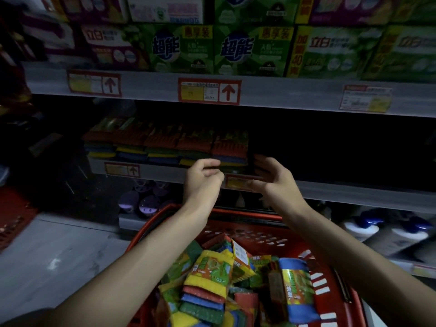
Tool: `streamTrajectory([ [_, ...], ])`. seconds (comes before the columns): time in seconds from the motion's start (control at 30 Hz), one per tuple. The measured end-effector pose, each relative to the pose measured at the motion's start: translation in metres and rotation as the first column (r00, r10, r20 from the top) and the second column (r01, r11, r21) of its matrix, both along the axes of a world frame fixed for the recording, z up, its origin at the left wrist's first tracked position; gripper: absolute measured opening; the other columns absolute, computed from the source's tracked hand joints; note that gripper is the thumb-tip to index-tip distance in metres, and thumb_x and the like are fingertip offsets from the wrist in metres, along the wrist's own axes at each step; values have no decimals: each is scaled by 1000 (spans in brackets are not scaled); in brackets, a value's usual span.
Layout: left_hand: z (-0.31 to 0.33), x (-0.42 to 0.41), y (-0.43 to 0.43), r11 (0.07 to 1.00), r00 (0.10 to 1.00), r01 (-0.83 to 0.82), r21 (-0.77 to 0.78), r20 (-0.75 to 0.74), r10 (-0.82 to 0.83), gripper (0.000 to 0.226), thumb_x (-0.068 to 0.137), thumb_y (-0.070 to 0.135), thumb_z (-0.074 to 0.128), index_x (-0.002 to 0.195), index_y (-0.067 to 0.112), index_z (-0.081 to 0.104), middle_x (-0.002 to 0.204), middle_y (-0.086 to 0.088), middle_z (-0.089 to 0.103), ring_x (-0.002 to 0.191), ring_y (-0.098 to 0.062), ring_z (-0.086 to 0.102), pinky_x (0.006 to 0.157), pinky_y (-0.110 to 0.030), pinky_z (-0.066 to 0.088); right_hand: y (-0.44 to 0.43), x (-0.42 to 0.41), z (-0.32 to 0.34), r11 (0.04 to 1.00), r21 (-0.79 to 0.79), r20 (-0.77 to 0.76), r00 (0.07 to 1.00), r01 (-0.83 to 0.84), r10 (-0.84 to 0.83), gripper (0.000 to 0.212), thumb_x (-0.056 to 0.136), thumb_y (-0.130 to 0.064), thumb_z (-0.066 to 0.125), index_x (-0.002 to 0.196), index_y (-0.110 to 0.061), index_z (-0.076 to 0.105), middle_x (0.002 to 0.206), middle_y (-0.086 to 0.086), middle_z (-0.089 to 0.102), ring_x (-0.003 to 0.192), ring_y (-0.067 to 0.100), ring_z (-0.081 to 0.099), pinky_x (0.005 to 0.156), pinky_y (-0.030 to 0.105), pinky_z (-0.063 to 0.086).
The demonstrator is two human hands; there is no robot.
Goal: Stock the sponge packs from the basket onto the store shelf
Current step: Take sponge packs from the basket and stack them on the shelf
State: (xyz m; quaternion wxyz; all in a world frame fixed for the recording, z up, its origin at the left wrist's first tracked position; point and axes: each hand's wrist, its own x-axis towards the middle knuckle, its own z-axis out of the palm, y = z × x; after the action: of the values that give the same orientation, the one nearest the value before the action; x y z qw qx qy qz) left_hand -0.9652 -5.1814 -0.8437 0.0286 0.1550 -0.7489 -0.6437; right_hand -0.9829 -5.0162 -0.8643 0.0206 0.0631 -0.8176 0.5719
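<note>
A red basket (330,286) in front of me holds several sponge packs (207,274) of stacked yellow, red, blue and green sponges. On the dark middle shelf (354,192) a row of the same packs (165,142) stands side by side. The rightmost shelved pack (230,147) ends the row. My left hand (203,178) hovers at that pack's lower front with loosely curled fingers and nothing in it. To the right of the pack, my right hand (271,178) is spread open, fingertips near the pack's side, also holding nothing.
The shelf to the right of the row is dark and looks bare. Green and purple detergent boxes (250,50) fill the shelf above, with price tags (210,90) on its edge. Blue-capped white bottles (382,230) and purple items (141,204) sit on lower shelves. A grey floor lies at left.
</note>
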Motion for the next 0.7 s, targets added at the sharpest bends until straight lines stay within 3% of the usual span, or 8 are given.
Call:
streamTrajectory([
  [0.1, 7, 16, -4, 989, 993, 115, -90, -1, -115, 25, 99, 13, 62, 118, 29, 64, 111, 8, 67, 97, -6, 63, 83, -27, 52, 14, 10, 2, 993, 118, -39, 999, 4, 1, 62, 92, -14, 75, 149, -19, 48, 144, -5, 55, 128, 1, 49, 96, 5, 41],
  [0.2, 8, 37, -7, 953, 974, 221, -207, -2, -226, 22, 98, 16, 65, 116, 28, 66, 110, 7, 66, 99, -7, 65, 84, -25, 54, 31, 34, 6, 969, 247, -74, 996, -25, 45, 64, 92, -29, 76, 149, -25, 49, 148, -7, 54, 134, 3, 47, 109, 25, 45],
  [0.27, 3, 53, -11, 908, 957, 279, -312, 12, -290, 21, 98, 20, 66, 116, 30, 66, 111, 10, 65, 100, -4, 65, 83, -22, 54, 44, 53, 8, 954, 291, -56, 994, -70, 90, 66, 90, -34, 78, 149, -27, 49, 147, -11, 55, 136, 3, 48, 110, 29, 44],
  [0.47, -22, 97, -26, 622, 884, 451, -640, 224, -411, 38, 94, 45, 64, 131, 40, 55, 122, 12, 55, 115, -10, 56, 95, -33, 48, 72, 92, -8, 820, 520, 119, 970, -241, 210, 66, 84, -33, 80, 143, -22, 55, 136, 1, 63, 123, 16, 62, 104, 39, 51],
  [0.57, -31, 111, -25, 488, 826, 553, -676, 368, -426, 55, 89, 58, 61, 140, 42, 46, 123, 10, 49, 118, -18, 56, 97, -39, 49, 79, 100, -24, 707, 633, 218, 949, -316, 229, 68, 84, -30, 81, 145, -18, 54, 142, 4, 61, 130, 21, 57, 106, 32, 46],
  [0.7, -45, 119, -18, 321, 770, 632, -706, 522, -368, 78, 86, 69, 59, 152, 40, 29, 145, 1, 35, 133, -28, 48, 105, -43, 46, 88, 106, -48, 590, 705, 355, 916, -394, 187, 63, 88, -31, 76, 144, -15, 53, 138, 11, 62, 130, 29, 55, 98, 32, 42],
])
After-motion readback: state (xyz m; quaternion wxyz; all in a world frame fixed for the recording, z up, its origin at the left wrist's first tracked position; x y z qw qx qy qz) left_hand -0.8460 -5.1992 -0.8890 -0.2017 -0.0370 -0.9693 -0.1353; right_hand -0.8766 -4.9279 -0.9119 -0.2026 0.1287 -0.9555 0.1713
